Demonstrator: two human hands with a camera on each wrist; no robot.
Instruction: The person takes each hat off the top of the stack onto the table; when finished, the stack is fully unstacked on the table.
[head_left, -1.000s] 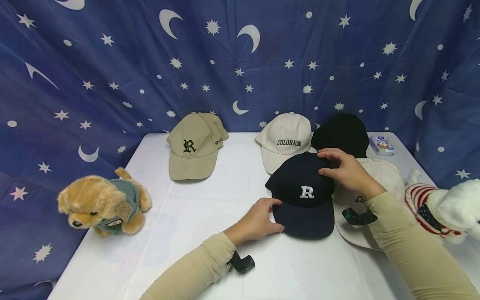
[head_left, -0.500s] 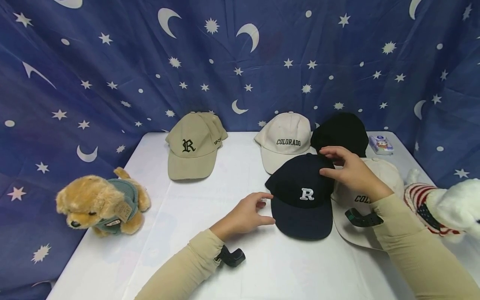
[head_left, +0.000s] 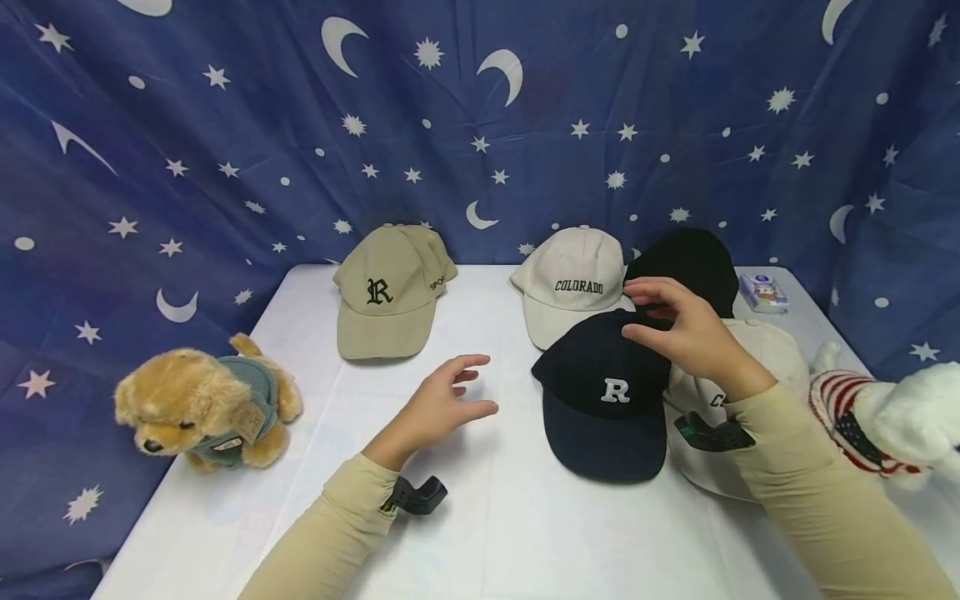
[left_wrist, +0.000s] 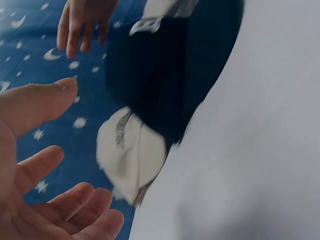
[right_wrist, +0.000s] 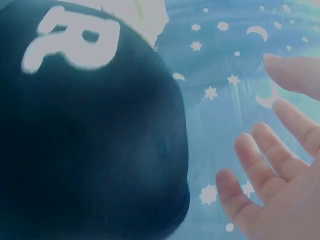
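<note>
A navy cap [head_left: 600,433] with a white letter R lies right of the table's middle, brim toward me. My right hand [head_left: 693,337] hovers by the crown's upper right side, fingers spread and holding nothing; the right wrist view shows its fingers [right_wrist: 260,170] apart from the cap. To the left of the navy cap, my left hand [head_left: 435,408] hangs over the white table with loose fingers and nothing in them. In the left wrist view, the navy cap [left_wrist: 155,75] and a cream cap [left_wrist: 132,155] appear beyond that hand.
A beige cap [head_left: 390,292] stands at the back left. Behind the navy cap are a COLORADO cap [head_left: 573,271] and a black cap [head_left: 690,262]. Another cream cap [head_left: 772,354] lies under my right arm. Plush dogs [head_left: 202,408] [head_left: 892,417] flank the table, and a small packet [head_left: 763,292] sits back right.
My left hand has let go of the navy cap's brim and moved away to the left. The right hand has risen slightly off the crown. The navy cap stays nearly in place.
</note>
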